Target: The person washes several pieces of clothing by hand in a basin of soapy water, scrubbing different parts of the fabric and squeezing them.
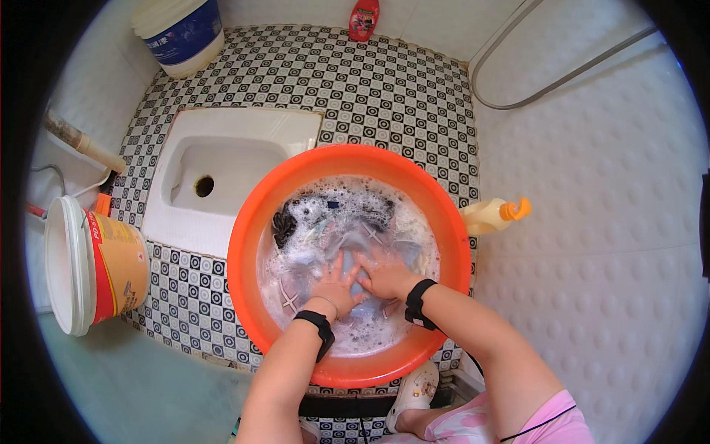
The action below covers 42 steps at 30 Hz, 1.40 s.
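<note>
A large orange basin [244, 248] holds foamy water and soaking clothes. My left hand [334, 287] lies palm down with fingers spread on wet pale bluish cloth [352, 243], close to the basin's middle. Beside it, my right hand [386, 275] presses on the same cloth, its fingers stretched out and partly in the suds. The fingertips of the two hands nearly meet. Neither hand grips anything that I can see. A dark, bunched cloth [283, 226] shows at the basin's left side. Foam hides much of the laundry.
A white squat toilet [168, 222] is set in the patterned tile floor at left. A tipped bucket [122, 268], a white-and-blue bucket [181, 43] and a red bottle [364, 21] stand around. A yellow pump bottle [484, 217] touches the basin's right side. A hose [518, 103] hangs along the wall.
</note>
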Motion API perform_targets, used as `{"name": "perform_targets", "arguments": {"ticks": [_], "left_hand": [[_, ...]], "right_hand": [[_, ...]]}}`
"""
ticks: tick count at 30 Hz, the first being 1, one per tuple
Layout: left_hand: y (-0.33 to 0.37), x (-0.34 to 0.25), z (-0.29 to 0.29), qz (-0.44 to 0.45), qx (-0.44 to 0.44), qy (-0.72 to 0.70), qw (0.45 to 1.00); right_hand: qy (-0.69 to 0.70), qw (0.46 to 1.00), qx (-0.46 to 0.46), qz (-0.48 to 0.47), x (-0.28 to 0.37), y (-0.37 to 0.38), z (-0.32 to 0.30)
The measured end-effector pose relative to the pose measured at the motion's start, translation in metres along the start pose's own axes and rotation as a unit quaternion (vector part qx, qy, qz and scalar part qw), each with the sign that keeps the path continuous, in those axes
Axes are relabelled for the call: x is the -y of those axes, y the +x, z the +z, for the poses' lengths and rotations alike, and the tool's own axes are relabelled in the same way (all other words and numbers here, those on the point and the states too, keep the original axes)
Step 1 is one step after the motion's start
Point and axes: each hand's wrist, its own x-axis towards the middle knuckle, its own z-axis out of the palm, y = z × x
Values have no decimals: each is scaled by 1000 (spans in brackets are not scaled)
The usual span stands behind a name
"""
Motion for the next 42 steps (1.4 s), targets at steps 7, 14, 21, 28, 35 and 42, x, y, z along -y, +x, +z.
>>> {"name": "perform_targets", "arguments": {"ticks": [7,14,21,28,35,42], "left_hand": [[20,43,-17,12,-76,-211,974],[-1,7,-16,-391,-250,-416,782],[-23,26,14,-354,-299,-547,698],[-34,8,-1,-302,-286,-543,730],[-17,47,34,-262,-289,-604,696],[34,79,110,-183,-138,-611,758]], "right_hand": [[132,933,-334,-2,4,27,-21],[124,976,-98,150,45,7,-27],[298,937,-181,31,43,-11,-20],[174,876,-439,-97,26,-50,-126],[327,817,-467,-85,37,-68,-195],[480,822,-301,50,-26,-13,-81]]}}
